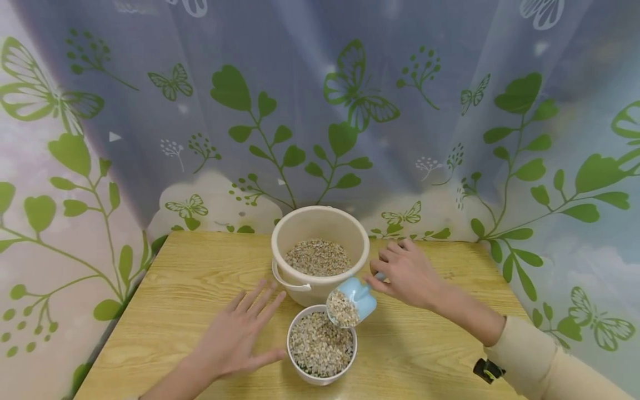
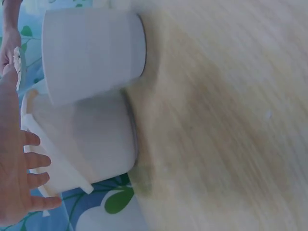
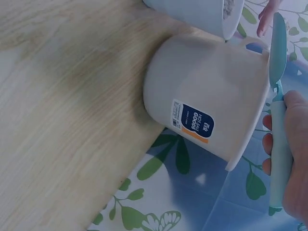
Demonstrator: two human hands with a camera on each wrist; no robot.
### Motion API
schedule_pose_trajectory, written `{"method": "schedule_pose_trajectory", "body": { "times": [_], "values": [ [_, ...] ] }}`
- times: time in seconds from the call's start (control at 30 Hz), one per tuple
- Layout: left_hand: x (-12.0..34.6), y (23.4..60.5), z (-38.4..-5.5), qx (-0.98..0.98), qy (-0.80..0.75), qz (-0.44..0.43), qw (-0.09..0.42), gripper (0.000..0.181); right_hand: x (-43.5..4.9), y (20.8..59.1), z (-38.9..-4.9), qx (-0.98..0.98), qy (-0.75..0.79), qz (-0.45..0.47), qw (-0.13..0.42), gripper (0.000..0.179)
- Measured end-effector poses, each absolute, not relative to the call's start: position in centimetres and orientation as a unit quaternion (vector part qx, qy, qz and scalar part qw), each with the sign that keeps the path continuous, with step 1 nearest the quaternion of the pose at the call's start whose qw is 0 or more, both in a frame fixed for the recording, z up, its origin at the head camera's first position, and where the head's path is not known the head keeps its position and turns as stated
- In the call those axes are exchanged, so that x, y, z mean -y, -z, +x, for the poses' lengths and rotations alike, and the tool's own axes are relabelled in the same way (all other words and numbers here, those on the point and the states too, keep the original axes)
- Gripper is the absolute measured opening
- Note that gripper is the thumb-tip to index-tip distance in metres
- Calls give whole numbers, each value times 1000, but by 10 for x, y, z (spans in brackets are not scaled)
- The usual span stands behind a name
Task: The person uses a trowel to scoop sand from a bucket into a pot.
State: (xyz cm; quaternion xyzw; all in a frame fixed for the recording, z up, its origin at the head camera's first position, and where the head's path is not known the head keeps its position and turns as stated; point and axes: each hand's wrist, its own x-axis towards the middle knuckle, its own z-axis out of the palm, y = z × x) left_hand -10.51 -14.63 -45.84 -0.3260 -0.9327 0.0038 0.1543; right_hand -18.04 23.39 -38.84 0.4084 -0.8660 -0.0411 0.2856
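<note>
My right hand point(image 1: 407, 273) grips the handle of a light blue toy shovel point(image 1: 364, 297), its blade loaded with pale gravel. The right wrist view shows the fingers wrapped round the shovel's pale green-blue handle point(image 3: 280, 159). The blade hangs over the right rim of a white bowl point(image 1: 322, 381), which is heaped with mixed gravel point(image 1: 320, 343). Behind the bowl stands a cream bucket point(image 1: 295, 297) with gravel point(image 1: 318, 258) in its lower part. My left hand point(image 1: 237, 331) is spread with straight fingers at the left of the bowl, its fingertips near the bucket's side.
Everything stands on a wood-grain table point(image 1: 190, 283). A curtain point(image 1: 300, 111) with green leaves and butterflies rises behind the table and along both sides. The bucket's handle point(image 1: 291, 286) hangs down at its front left. A label point(image 3: 193, 120) is stuck on the bucket's side.
</note>
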Motion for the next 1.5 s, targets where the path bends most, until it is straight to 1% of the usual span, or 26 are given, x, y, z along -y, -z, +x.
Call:
{"method": "schedule_pose_trajectory", "body": {
  "times": [0.1,0.27,0.53,0.97,1.27,1.5],
  "values": [
    [143,464,-103,929,7,-335,155,100,-234,393,-179,859,48,413,298,26],
    [137,471,-100,922,16,-353,157,99,-232,401,-178,854,73,417,302,30],
    [130,480,-99,919,14,-363,153,100,-228,410,-178,856,81,415,296,35],
    [123,481,-99,920,12,-370,132,97,-220,414,-179,859,107,410,287,39],
    [122,483,-98,921,13,-367,130,97,-216,412,-180,846,116,414,316,43],
    [122,484,-99,921,10,-366,133,97,-214,407,-180,834,150,417,327,48]
  ]
}}
